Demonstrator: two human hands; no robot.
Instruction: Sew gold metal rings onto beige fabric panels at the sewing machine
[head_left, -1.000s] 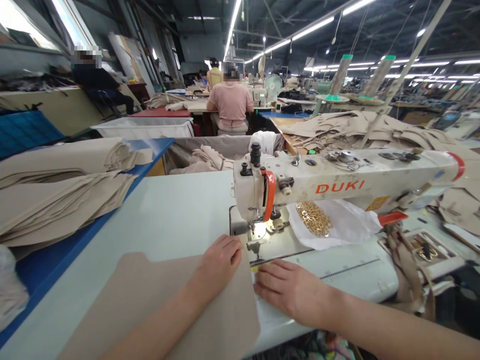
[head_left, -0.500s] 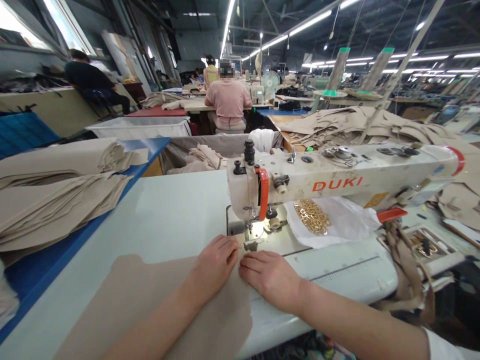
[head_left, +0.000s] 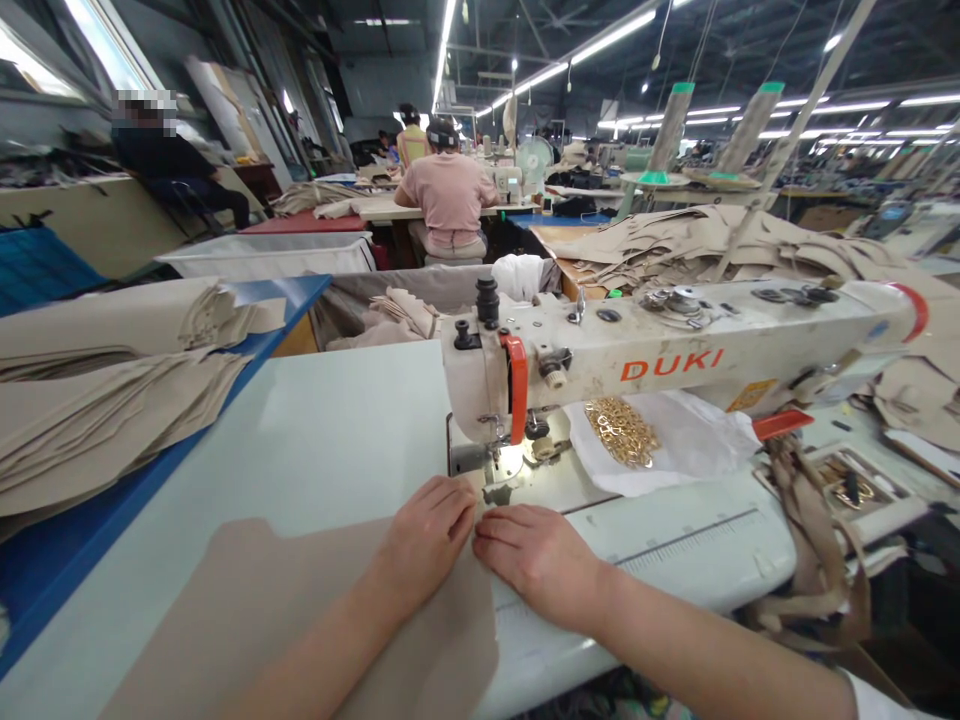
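Observation:
A beige fabric piece (head_left: 300, 570) lies flat on the pale sewing table, its upper corner just in front of the sewing machine's needle area (head_left: 504, 462). My left hand (head_left: 429, 535) is closed at that corner, fingers curled and pressed together on the cloth. Close beside it, my right hand (head_left: 536, 560) pinches the fabric's right edge, thumb hidden beneath the fingers. The fingertips of both hands almost meet. The white sewing machine (head_left: 667, 345) stands right behind them, its lamp lighting the needle plate.
Gold metal rings (head_left: 621, 432) lie on a white cloth bag (head_left: 690, 440) under the machine arm. Stacked beige panels (head_left: 112, 400) cover the blue table at left. More cut pieces (head_left: 750, 240) are heaped behind the machine. A person in pink (head_left: 450, 195) sits ahead.
The view has shifted slightly, so the scene sits a little differently in the picture. Both hands keep nearly the same grip and place on the fabric by the needle area.

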